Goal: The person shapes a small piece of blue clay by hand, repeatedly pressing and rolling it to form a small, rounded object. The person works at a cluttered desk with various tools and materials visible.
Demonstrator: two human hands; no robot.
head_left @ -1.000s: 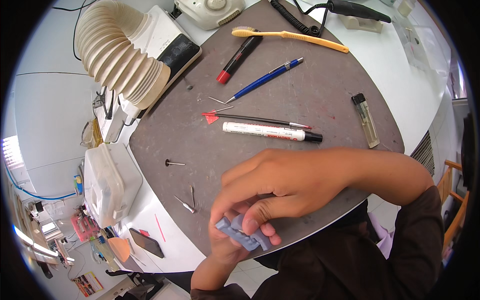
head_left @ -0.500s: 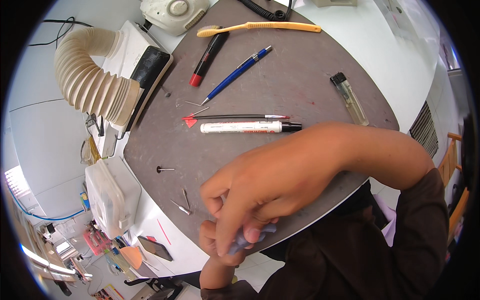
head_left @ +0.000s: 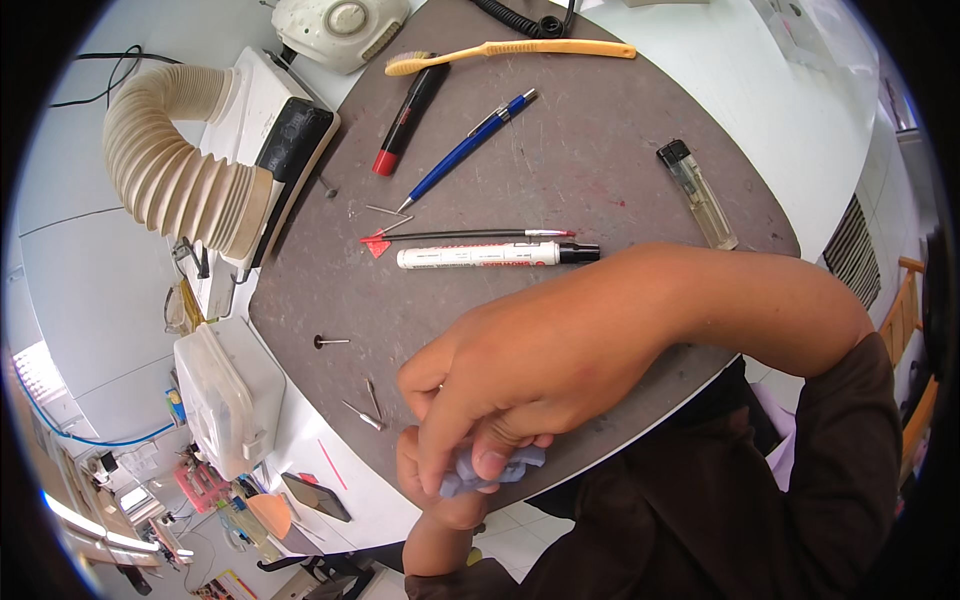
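My right hand [head_left: 545, 365] reaches in from the right at the near edge of the brown work mat [head_left: 590, 130]. Its thumb and fingers are closed on a small, uneven grey-blue piece [head_left: 516, 466]. Below it, my left hand [head_left: 412, 465] grips the same piece from the other side, mostly hidden behind the right. What the piece is does not show clearly. Just beyond my right hand lies a white paint marker [head_left: 480, 256] with a black cap. Near my left fingers rest two slim metal rotary burs [head_left: 364, 414], and a small dark disc bur [head_left: 330, 341] sits farther off.
On the mat lie a thin brush [head_left: 480, 235], blue mechanical pencil [head_left: 465, 150], black-and-red marker [head_left: 408, 120], yellow toothbrush [head_left: 510, 50] and lighter [head_left: 697, 193]. A ribbed suction hose [head_left: 150, 165] bends at the left, above a clear lidded box [head_left: 225, 390].
My hands have tilted the grey-blue piece slightly, and more of it shows under my right thumb. Both hands keep hold of it, and the whole view has shifted a little.
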